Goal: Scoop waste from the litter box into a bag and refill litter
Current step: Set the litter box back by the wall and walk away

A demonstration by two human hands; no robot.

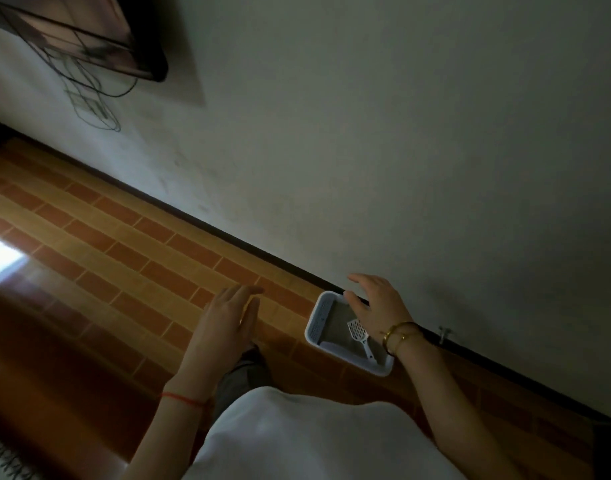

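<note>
Litter box point(313, 329) at lower right looks like smooth pale plastic with a slight sheen, and the scoop point(356, 328) in it is white slotted plastic too. The litter point(333, 318) reads dull and grainy. Floor point(130, 244) is brick-pattern tile, pretty glossy, with glare at the left edge. Wall point(366, 133) is matt paint with a few scuffs. Bangles point(397, 331) are shiny gold-toned metal, the wrist thread point(184, 399) is red string, and the shirt point(297, 438) is soft white cloth.

1. The litter box point(312, 327) sits on the floor point(124, 237), at the floor's edge along the wall point(366, 133).
2. The scoop point(357, 330) lies in the box.
3. The right hand point(376, 306) is over the box's far end. The left hand point(227, 320) is left of the box, over the floor.
4. A screen point(89, 32) hangs on the wall far to the left, with cables point(89, 95) beneath it.
</note>
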